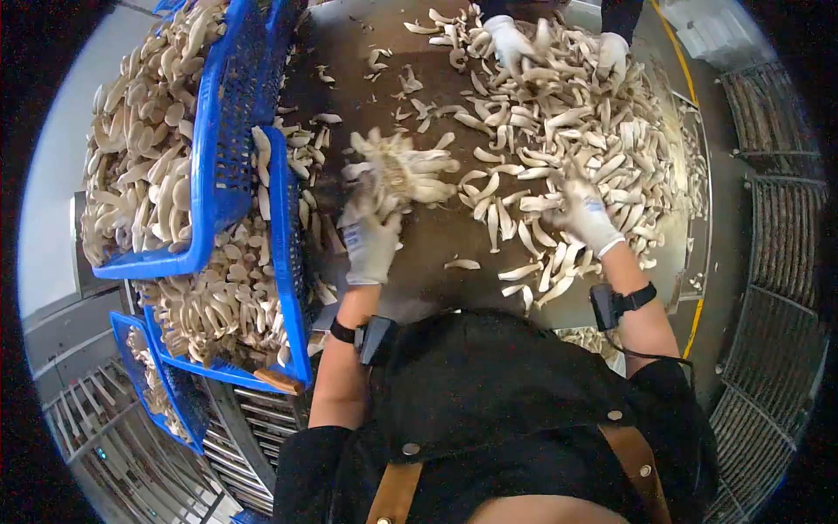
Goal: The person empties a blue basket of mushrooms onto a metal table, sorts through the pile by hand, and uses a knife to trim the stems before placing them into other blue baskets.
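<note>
My left hand (371, 249), in a white glove, is closed on a bunch of long pale mushrooms (428, 179) above the brown tabletop (428, 253). The bunch fans out to the right, and motion blurs the fingertips. My right hand (587, 217), gloved as well, lies at the near side of a wide heap of loose mushrooms (624, 157). Its fingers look apart and touch the heap, though they are somewhat blurred. One mushroom (462, 264) lies alone on the table between my hands.
Blue crates full of mushrooms stand at my left: an upper crate (202, 188), a lower crate (288, 262) and a smaller crate (166, 410). Across the table, another person's gloved hands (509, 42) work in the heap. Metal racks (783, 223) stand at the right.
</note>
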Demonstrator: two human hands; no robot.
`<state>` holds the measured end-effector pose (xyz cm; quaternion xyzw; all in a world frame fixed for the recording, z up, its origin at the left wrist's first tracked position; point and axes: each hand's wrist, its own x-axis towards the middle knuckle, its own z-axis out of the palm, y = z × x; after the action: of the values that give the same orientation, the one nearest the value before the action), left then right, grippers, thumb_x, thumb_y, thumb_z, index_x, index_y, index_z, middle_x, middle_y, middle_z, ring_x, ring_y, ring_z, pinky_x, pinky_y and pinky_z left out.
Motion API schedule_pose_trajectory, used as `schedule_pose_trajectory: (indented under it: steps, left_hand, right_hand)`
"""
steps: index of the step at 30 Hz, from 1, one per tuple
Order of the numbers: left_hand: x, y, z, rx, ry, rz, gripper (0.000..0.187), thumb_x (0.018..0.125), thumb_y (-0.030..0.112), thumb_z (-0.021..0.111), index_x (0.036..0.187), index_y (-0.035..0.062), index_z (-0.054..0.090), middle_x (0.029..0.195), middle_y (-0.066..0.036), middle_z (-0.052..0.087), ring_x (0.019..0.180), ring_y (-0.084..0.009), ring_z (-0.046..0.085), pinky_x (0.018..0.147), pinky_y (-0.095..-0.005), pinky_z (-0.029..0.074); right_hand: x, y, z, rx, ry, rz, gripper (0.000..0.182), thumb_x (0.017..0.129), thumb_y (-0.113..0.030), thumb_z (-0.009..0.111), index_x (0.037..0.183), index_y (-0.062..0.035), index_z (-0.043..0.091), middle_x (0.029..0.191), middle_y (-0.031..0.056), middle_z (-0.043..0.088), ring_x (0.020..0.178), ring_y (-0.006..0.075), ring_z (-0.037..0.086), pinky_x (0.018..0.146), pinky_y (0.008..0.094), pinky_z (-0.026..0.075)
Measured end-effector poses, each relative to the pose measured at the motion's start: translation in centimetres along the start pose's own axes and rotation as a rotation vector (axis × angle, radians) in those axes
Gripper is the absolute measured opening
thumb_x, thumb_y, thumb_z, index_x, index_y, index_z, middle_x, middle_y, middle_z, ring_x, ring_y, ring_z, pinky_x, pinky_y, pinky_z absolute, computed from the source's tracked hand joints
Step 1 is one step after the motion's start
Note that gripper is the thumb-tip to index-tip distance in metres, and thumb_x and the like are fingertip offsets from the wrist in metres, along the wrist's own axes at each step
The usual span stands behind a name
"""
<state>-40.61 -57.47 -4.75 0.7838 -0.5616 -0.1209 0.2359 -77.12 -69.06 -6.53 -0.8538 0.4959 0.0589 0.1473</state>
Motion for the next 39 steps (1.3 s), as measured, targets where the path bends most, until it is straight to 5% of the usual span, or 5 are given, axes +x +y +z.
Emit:
schedule_pose_trajectory:
  steps: [10,22,28,34,39]
  left_hand:
    - [-2.7,-1.4,-2.8,-1.070,-0.001,-0.549,0.061,0.086,0.022,0.064,0.134,-0.0004,0.035,0.113,-0.012,0.058,0.090,-0.0193,0.060,0.070,-0.0275,0.050]
    - [-10.9,-1.9,5.0,0.523,-0.136,-0.334,0.098,0.068,0.054,0.069,0.144,0.0090,0.026,0.139,-0.028,0.035,0.127,-0.0421,0.035,0.106,-0.0442,0.028]
    - [-3.8,9.8,6.4,-0.306,-0.368,0.311,0.060,0.083,0.028,0.061,0.135,0.0071,0.040,0.142,-0.029,0.028,0.131,-0.0416,0.031,0.109,-0.0416,0.028]
    - [3.3,6.5,-1.4,-0.167,0.231,-0.005,0.066,0.076,0.028,0.066,0.131,0.0004,0.042,0.130,-0.029,0.043,0.123,-0.0442,0.038,0.103,-0.0466,0.034]
    - [9.1,-4.0,-1.4,0.115,-0.180,-0.340,0.071,0.084,0.040,0.060,0.139,0.0050,0.033,0.128,-0.026,0.049,0.109,-0.0400,0.053,0.090,-0.0440,0.044]
  right_hand:
    - [-7.5,0.5,3.2,0.041,-0.038,0.274,0.049,0.081,-0.021,0.061,0.126,-0.0062,0.046,0.112,0.0219,0.055,0.097,0.0380,0.055,0.087,0.0443,0.045]
    - [-6.0,-8.6,0.9,-0.180,0.168,-0.253,0.052,0.064,-0.030,0.071,0.107,-0.0045,0.058,0.114,0.0129,0.055,0.112,0.0320,0.049,0.102,0.0506,0.032]
    - [2.5,-4.3,5.6,-0.358,0.430,-0.570,0.040,0.077,-0.019,0.055,0.116,-0.0087,0.057,0.124,0.0154,0.052,0.117,0.0314,0.048,0.100,0.0578,0.031]
    - [11.7,1.6,-0.6,-0.352,-0.051,-0.172,0.044,0.083,-0.016,0.048,0.125,-0.0054,0.050,0.126,0.0170,0.050,0.117,0.0309,0.047,0.099,0.0481,0.033]
    - [11.5,-10.7,-3.6,0.043,0.330,-0.346,0.027,0.076,-0.030,0.065,0.088,-0.0054,0.063,0.082,0.0163,0.064,0.078,0.0309,0.063,0.073,0.0426,0.049]
